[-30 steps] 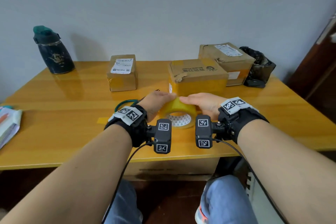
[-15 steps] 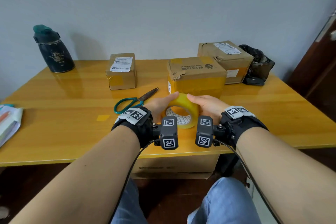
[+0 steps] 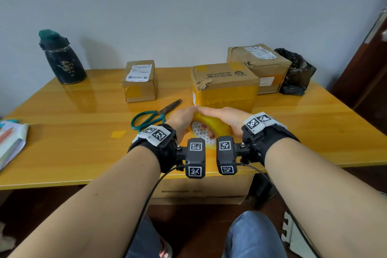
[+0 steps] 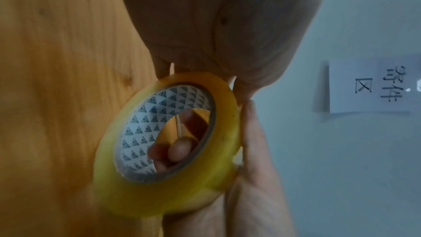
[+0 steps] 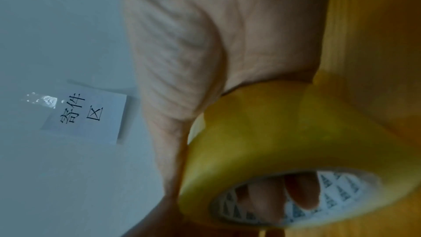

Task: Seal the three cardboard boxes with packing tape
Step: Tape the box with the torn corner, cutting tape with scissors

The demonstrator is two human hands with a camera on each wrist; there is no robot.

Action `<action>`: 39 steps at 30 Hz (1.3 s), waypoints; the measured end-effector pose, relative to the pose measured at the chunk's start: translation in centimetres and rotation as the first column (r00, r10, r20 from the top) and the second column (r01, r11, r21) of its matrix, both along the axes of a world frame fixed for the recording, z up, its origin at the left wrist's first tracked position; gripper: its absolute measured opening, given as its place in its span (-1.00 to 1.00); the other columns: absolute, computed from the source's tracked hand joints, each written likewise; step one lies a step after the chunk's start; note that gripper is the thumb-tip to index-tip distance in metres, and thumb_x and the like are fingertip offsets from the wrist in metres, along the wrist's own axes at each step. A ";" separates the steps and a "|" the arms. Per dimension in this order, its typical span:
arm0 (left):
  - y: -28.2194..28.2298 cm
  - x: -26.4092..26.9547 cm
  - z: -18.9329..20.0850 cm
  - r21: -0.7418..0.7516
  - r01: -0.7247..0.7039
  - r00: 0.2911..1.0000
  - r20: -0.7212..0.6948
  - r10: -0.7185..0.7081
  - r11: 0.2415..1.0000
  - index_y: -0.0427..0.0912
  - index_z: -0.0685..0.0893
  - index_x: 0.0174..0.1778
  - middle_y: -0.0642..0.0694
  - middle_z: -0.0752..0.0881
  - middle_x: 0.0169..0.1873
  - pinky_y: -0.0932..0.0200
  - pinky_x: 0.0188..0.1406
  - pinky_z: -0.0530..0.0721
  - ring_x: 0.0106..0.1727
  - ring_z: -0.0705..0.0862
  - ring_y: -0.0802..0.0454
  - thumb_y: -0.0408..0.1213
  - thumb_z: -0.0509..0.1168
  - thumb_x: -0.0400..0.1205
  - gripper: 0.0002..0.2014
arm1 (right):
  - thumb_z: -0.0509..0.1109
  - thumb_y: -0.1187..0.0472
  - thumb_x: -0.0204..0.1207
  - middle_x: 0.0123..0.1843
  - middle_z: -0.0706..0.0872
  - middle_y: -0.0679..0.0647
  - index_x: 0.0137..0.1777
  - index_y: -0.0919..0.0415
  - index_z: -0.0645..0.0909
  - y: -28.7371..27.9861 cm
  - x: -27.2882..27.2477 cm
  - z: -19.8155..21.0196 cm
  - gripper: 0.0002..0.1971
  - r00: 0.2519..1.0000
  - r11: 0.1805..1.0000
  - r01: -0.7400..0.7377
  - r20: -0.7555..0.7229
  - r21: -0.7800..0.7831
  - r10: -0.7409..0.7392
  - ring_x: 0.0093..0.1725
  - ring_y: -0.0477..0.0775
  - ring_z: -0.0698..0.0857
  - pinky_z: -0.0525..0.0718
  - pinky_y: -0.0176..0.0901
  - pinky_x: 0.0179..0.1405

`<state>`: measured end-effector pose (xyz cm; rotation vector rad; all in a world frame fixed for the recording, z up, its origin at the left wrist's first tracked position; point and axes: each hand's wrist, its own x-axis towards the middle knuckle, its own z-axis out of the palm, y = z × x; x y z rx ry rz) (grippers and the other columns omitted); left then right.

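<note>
A yellow packing tape roll (image 3: 217, 126) with a white patterned core stands tilted on edge near the table's front, held between both hands. My left hand (image 3: 184, 117) grips its left side and my right hand (image 3: 226, 116) wraps its right side and top; the fingertips meet above it. The left wrist view shows the tape roll (image 4: 168, 150) below my left hand (image 4: 216, 33), with fingers visible through the core. In the right wrist view my right hand (image 5: 227, 42) lies over the tape roll (image 5: 284, 141). Three cardboard boxes stand behind: a small one (image 3: 140, 81), a middle one (image 3: 225, 87) just beyond the hands, and a rear right one (image 3: 259, 63).
Green-handled scissors (image 3: 155, 115) lie left of the hands, with a small yellow tape scrap (image 3: 118, 133) nearby. A dark bottle (image 3: 60, 56) stands at the back left, a black bag (image 3: 297, 71) back right, papers (image 3: 10, 144) at the left edge. Another carton (image 3: 201, 188) sits under the table (image 3: 62, 153).
The roll has been tipped up from nearly flat onto its edge. Both hands closed in over it until the fingertips met, and the scissors came into view.
</note>
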<state>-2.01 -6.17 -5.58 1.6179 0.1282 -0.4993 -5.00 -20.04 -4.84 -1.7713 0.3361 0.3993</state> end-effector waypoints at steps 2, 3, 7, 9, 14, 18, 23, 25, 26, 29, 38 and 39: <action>-0.2 -0.3 0.0 0.014 0.027 0.998 0.054 -0.028 1.000 -0.27 0.49 0.48 -0.23 0.57 0.41 -0.05 0.42 0.52 0.40 0.56 -0.19 -0.17 0.14 0.76 -0.60 | 0.53 -0.41 0.15 -0.11 0.80 0.24 0.14 0.28 0.71 0.1 0.4 -0.3 -0.20 1.000 0.999 0.005 0.017 -0.032 -0.004 -0.08 0.22 0.75 0.65 0.20 0.26; -0.2 -0.3 0.0 0.024 0.023 0.997 0.073 -0.025 0.999 -0.25 0.48 0.49 -0.22 0.55 0.43 -0.07 0.47 0.48 0.43 0.53 -0.18 -0.17 0.13 0.77 -0.60 | 0.53 -0.38 0.19 -0.05 0.79 0.23 0.22 0.31 0.67 0.2 0.4 -0.1 -0.18 0.999 0.999 0.032 0.009 -0.033 -0.032 -0.01 0.24 0.75 0.63 0.21 0.28; 0.3 -0.3 0.1 0.062 0.028 0.996 0.088 -0.033 0.998 -0.19 0.46 0.46 -0.13 0.56 0.30 -0.05 0.38 0.54 0.34 0.55 -0.12 -0.02 0.18 0.73 -0.55 | 0.24 -0.18 0.62 -0.03 0.71 0.30 0.21 0.37 0.59 0.5 0.1 0.8 -0.45 0.984 0.969 0.176 -0.056 0.171 -0.169 -0.06 0.29 0.71 0.67 0.16 0.05; 0.7 -0.2 0.1 0.060 0.063 0.997 0.033 -0.065 0.996 -0.18 0.48 0.38 -0.14 0.57 0.19 -0.09 0.28 0.62 0.25 0.59 -0.13 0.04 0.25 0.68 -0.54 | 0.05 -0.07 0.74 -0.08 0.70 0.32 0.21 0.34 0.58 -0.1 0.6 0.0 -0.52 0.974 0.929 0.226 -0.096 0.292 -0.207 -0.12 0.28 0.69 0.64 0.16 -0.04; 0.8 -0.4 0.0 -0.017 0.282 0.959 0.000 -0.282 0.959 -0.32 0.54 0.43 -0.25 0.74 0.10 0.07 -0.12 0.73 -0.06 0.72 -0.09 -0.14 0.37 0.63 -0.51 | 0.22 -0.02 0.69 -0.24 0.64 0.21 0.00 0.29 0.59 0.5 0.7 0.3 -0.66 0.974 0.954 0.225 -0.048 0.196 -0.220 -0.23 0.22 0.68 0.73 0.13 -0.09; 0.5 -0.2 -0.2 -0.052 0.258 0.966 0.049 -0.256 0.965 -0.36 0.51 0.44 -0.25 0.76 0.04 0.07 0.00 0.70 -0.03 0.74 -0.10 -0.17 0.24 0.72 -0.57 | 0.65 -0.24 0.09 0.14 0.73 0.20 0.27 0.32 0.58 -0.7 1.0 0.6 -0.15 0.963 0.962 0.257 0.114 -0.095 -0.245 0.08 0.25 0.76 0.73 0.26 0.12; 1.2 0.4 0.3 0.352 0.172 0.938 0.227 -0.263 0.920 -0.32 0.73 0.09 -0.29 0.74 0.03 -0.07 0.32 0.54 0.19 0.67 -0.25 0.13 0.08 0.72 -0.44 | 0.39 -0.03 0.57 0.51 0.49 0.11 0.51 0.21 0.45 -0.5 1.0 1.5 -0.44 0.972 0.937 0.041 0.232 -0.347 0.044 0.46 0.12 0.47 0.47 -0.02 0.41; 1.3 0.6 0.3 0.445 0.153 0.926 0.247 -0.285 0.883 -0.33 0.59 0.36 -0.36 0.65 0.21 -0.03 0.31 0.48 0.27 0.61 -0.26 0.04 0.03 0.77 -0.48 | 0.31 -0.16 0.59 0.55 0.46 0.13 0.52 0.23 0.45 0.3 0.9 1.4 -0.38 0.981 0.939 -0.050 0.158 -0.341 0.110 0.50 0.15 0.44 0.41 0.03 0.43; 1.3 0.6 0.5 0.486 0.141 0.921 0.255 -0.294 0.862 -0.29 0.51 0.43 -0.39 0.62 0.22 0.00 0.25 0.46 0.26 0.59 -0.25 -0.04 -0.02 0.80 -0.54 | 0.34 -0.22 0.53 0.51 0.51 0.15 0.48 0.24 0.47 0.5 0.8 1.2 -0.33 0.986 0.953 -0.065 0.129 -0.297 0.107 0.46 0.17 0.49 0.45 0.06 0.43; 1.3 0.8 0.8 0.493 0.108 0.908 0.305 -0.288 0.863 -0.26 0.59 0.16 -0.24 0.61 0.01 0.14 0.00 0.40 0.04 0.56 -0.11 0.01 -0.06 0.80 -0.55 | 0.51 -0.18 0.37 0.11 0.77 0.17 0.12 0.22 0.64 0.5 0.6 0.6 -0.49 0.990 0.986 -0.055 0.121 -0.160 0.075 0.10 0.16 0.72 0.67 0.00 0.10; -0.1 1.4 1.3 0.499 0.119 0.895 0.321 -0.311 0.858 -0.24 0.47 0.46 -0.17 0.58 0.34 0.12 0.17 0.38 0.30 0.53 -0.10 0.10 -0.07 0.77 -0.45 | 0.59 0.01 0.31 0.04 0.81 0.25 0.07 0.27 0.73 0.5 0.8 -0.4 -0.59 0.978 0.978 0.099 0.163 0.183 -0.130 0.10 0.25 0.77 0.67 0.17 0.25; -0.1 1.5 1.1 0.508 0.147 0.889 0.309 -0.339 0.849 -0.23 0.47 0.47 -0.17 0.57 0.36 0.13 0.16 0.37 0.27 0.53 -0.07 0.12 -0.07 0.76 -0.44 | 0.52 0.10 0.44 0.04 0.80 0.26 0.10 0.30 0.71 0.3 0.7 -0.4 -0.68 0.983 0.968 0.088 0.135 0.234 -0.122 0.06 0.24 0.77 0.71 0.12 0.16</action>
